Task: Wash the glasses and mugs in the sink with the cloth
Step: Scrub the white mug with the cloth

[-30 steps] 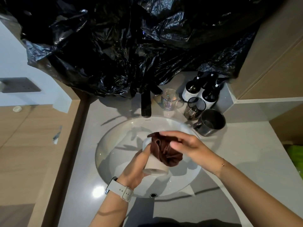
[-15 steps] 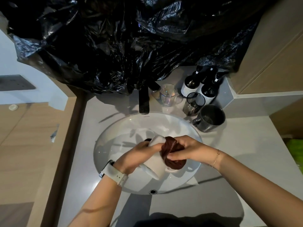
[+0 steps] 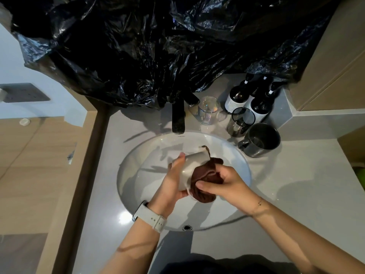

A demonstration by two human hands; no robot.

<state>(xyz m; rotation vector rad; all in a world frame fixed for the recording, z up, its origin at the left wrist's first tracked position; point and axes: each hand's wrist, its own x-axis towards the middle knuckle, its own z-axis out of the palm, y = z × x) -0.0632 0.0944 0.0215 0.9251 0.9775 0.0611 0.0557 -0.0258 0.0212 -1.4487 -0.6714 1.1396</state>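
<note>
Over the sink [image 3: 138, 161] a white mug [image 3: 190, 165] is being held on its side, gripped around the body by the left hand [image 3: 173, 182], fingers and thumb curled round it. The brown cloth [image 3: 205, 180] is bunched up and pinched in the right hand [image 3: 223, 184], pressed against the mug's open end and side; the mug is being wiped. A thin tail of cloth is seen sticking up past the mug's far edge. No water can be seen running from the dark tap [image 3: 178, 119].

As for progress, one piece is in hand and judged mid-wash. Three more are lined up on the counter [image 3: 296, 184] to the right of the tap: a clear iridescent glass [image 3: 208, 112], a smoky dark glass [image 3: 240, 123] and a dark metal mug [image 3: 260, 140] with its handle turned toward the basin. Whether those three have been washed or are waiting cannot be told; no drops or suds can be made out on them. If they are waiting, most of the task is left.

The count: two mugs, one white and one dark; two glasses; one cloth; one tap. Behind the glasses three dark pump bottles [image 3: 258, 105] are grouped in the corner. Black plastic sheeting [image 3: 158, 46] is hung above the basin, and a white watch [image 3: 152, 216] is worn on the left wrist
</note>
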